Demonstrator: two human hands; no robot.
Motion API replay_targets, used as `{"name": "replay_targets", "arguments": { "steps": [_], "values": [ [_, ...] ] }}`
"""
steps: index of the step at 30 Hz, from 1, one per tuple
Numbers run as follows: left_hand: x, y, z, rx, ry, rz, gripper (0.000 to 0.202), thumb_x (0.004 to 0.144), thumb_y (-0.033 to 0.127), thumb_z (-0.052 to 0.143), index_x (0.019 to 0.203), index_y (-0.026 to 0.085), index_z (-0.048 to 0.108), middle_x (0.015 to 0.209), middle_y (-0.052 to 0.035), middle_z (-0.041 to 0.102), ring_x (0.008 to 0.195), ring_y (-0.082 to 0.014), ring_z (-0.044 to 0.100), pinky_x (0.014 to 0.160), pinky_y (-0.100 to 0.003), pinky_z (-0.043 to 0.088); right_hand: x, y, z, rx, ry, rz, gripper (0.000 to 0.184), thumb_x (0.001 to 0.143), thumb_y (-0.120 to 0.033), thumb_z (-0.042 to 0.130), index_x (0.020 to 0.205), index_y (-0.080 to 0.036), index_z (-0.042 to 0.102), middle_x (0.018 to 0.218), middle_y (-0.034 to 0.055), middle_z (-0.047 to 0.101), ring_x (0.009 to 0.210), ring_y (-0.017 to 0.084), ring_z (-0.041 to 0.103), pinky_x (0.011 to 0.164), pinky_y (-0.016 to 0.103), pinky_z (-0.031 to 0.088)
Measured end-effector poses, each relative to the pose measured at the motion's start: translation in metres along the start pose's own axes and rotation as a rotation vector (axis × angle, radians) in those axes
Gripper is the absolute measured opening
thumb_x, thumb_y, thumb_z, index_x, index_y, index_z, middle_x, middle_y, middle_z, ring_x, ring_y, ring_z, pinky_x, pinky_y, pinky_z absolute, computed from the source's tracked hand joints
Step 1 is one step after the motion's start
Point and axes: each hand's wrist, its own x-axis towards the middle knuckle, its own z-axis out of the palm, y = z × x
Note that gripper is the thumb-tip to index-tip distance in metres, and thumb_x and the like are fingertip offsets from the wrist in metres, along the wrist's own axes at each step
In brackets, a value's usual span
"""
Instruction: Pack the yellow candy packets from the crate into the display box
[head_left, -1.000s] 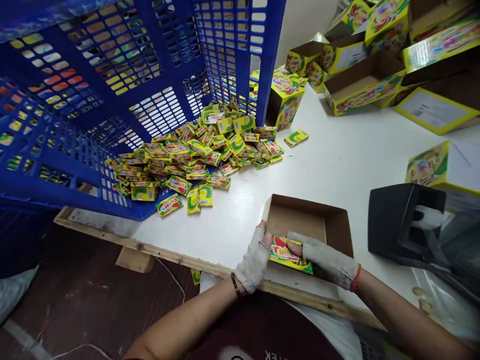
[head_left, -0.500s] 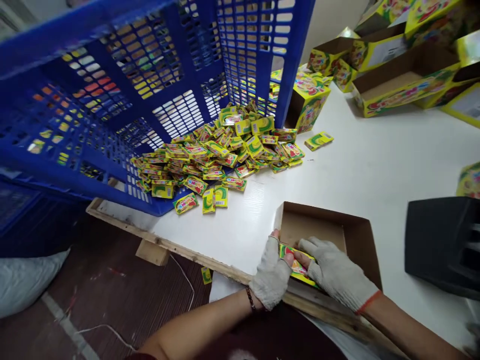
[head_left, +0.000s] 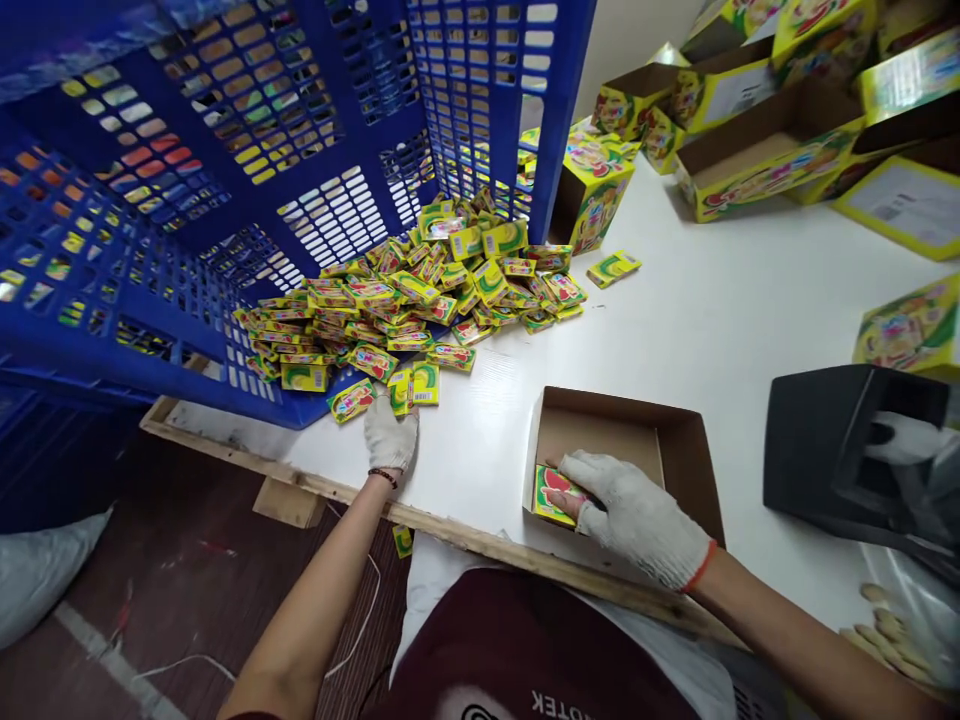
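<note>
A wood-edged white tabletop (head_left: pixel 712 310) stood above a dark maroon floor (head_left: pixel 191 600) with a grey stripe (head_left: pixel 118 660); a pale wall (head_left: pixel 632 40) rose behind.

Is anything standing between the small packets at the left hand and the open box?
Nothing visible stands on the white tabletop between the small packets at the left hand and the open box. Only the box's left wall rises there; inside, the right hand covers part of the near side.
</note>
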Motion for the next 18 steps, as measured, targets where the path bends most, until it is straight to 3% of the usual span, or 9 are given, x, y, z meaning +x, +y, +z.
{"name": "replay_targets", "arguments": {
  "steps": [3,7,9,13,15,18],
  "values": [
    [-0.012,-0.004,-0.003,-0.081,-0.002,-0.033,0.048,0.081,0.027,0.061,0.126,0.013,0.057,0.122,-0.0161,0.064,0.119,-0.0301,0.059,0.107,-0.045,0.044,0.002,0.002,0.006,-0.074,-0.002,0.008,0.029,0.098,-0.039,0.047,0.111,-0.022,0.065,0.099,0.0086,0.070,0.089,0.023,0.065,0.076,0.032,0.045],
    [-0.043,0.009,-0.011,-0.245,-0.078,-0.019,0.045,0.086,0.035,0.055,0.126,0.014,0.058,0.121,-0.0126,0.067,0.110,-0.0235,0.064,0.097,-0.036,0.051,-0.002,0.000,0.010,-0.119,0.084,-0.030,0.025,0.097,-0.037,0.048,0.104,-0.021,0.067,0.092,0.0084,0.070,0.086,0.023,0.066,0.077,0.033,0.048],
    [-0.061,0.022,-0.013,-0.488,-0.202,-0.020,0.047,0.084,0.042,0.061,0.124,0.017,0.060,0.121,-0.0101,0.068,0.109,-0.0225,0.063,0.093,-0.033,0.052,-0.006,0.000,0.013,-0.123,0.137,-0.051,0.027,0.096,-0.038,0.049,0.103,-0.020,0.068,0.091,0.0096,0.070,0.086,0.026,0.066,0.079,0.036,0.050],
    [-0.090,0.060,-0.013,-1.075,-0.545,-0.196,0.047,0.082,0.053,0.068,0.113,0.018,0.065,0.117,-0.0099,0.069,0.098,-0.0213,0.065,0.079,-0.030,0.053,-0.010,0.008,0.013,-0.044,0.283,-0.049,0.038,0.091,-0.045,0.053,0.115,-0.018,0.067,0.106,0.0144,0.071,0.096,0.031,0.068,0.083,0.044,0.055],
    [-0.099,0.081,-0.011,-1.184,-0.686,-0.222,0.045,0.083,0.054,0.068,0.108,0.016,0.066,0.111,-0.0105,0.070,0.092,-0.0199,0.065,0.075,-0.029,0.052,-0.010,0.010,0.002,0.052,0.428,-0.027,0.044,0.092,-0.045,0.051,0.127,-0.020,0.060,0.120,0.0144,0.068,0.106,0.031,0.066,0.088,0.045,0.056],
    [-0.103,0.111,-0.012,-1.143,-0.875,-0.091,0.044,0.088,0.055,0.062,0.105,0.015,0.066,0.106,-0.0101,0.070,0.088,-0.0188,0.063,0.073,-0.028,0.050,-0.010,0.001,-0.036,0.179,0.535,-0.034,0.045,0.093,-0.041,0.049,0.134,-0.023,0.055,0.123,0.0115,0.067,0.106,0.028,0.066,0.090,0.042,0.056]
  ]
}}
